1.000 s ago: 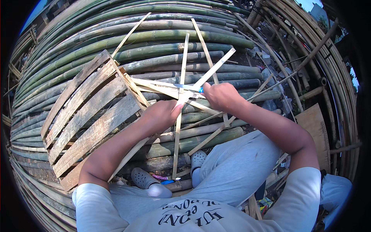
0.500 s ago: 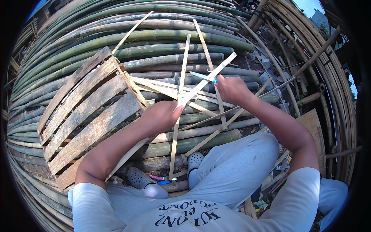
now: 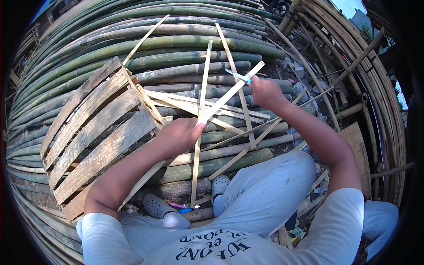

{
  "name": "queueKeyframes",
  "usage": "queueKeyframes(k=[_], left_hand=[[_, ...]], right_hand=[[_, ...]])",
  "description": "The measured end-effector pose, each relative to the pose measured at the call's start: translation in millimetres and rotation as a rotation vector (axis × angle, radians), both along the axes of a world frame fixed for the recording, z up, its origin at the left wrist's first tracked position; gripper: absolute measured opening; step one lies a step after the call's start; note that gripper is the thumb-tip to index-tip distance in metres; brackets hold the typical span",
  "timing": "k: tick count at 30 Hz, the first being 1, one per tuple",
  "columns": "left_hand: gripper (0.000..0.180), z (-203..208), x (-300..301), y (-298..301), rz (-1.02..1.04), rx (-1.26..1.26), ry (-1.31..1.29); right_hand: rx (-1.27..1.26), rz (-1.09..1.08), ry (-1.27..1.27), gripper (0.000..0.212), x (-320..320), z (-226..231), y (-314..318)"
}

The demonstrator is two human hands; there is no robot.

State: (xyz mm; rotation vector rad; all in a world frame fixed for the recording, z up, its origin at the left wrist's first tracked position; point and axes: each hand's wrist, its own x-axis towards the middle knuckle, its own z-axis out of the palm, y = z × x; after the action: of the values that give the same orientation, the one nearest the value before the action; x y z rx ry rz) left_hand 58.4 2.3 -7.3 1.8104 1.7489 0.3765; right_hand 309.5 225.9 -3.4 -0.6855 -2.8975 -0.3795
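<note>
My left hand is closed around the lower end of a pale bamboo strip, which slants up to the right. In my right hand is a knife with a blue handle and a thin bright blade. The blade lies across the strip near its upper end, touching or just over it; I cannot tell which. Most of the knife handle is hidden in my fist. Several other split strips lie crossed under and around my hands.
Long green bamboo poles lie side by side across the ground. At my left stands a slatted wooden crate, tilted. More thin poles are stacked at the right. My clogs rest on the poles, near bits of litter.
My right hand has moved the knife slightly up along the strip, toward its far end. The whole view has shifted a little; my left hand keeps its grip.
</note>
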Motion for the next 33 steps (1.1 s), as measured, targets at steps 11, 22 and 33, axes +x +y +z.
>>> queueKeyframes(k=[11, 22, 33], left_hand=[[0.047, -3.7, -3.9, -2.9, 0.012, 0.042, -0.028], [0.046, -7.0, -1.3, 1.0, -0.003, 0.060, -0.025], [0.045, -0.2, -2.5, -3.6, 0.057, 0.043, -0.037]], right_hand=[[0.091, -0.111, 0.019, 0.026, 5.6, -3.8, 9.8], [0.070, -0.179, -0.012, 0.027, 27.8, -6.6, 44.2], [0.128, -0.243, -0.018, 0.029, 61.2, -4.1, 77.0]])
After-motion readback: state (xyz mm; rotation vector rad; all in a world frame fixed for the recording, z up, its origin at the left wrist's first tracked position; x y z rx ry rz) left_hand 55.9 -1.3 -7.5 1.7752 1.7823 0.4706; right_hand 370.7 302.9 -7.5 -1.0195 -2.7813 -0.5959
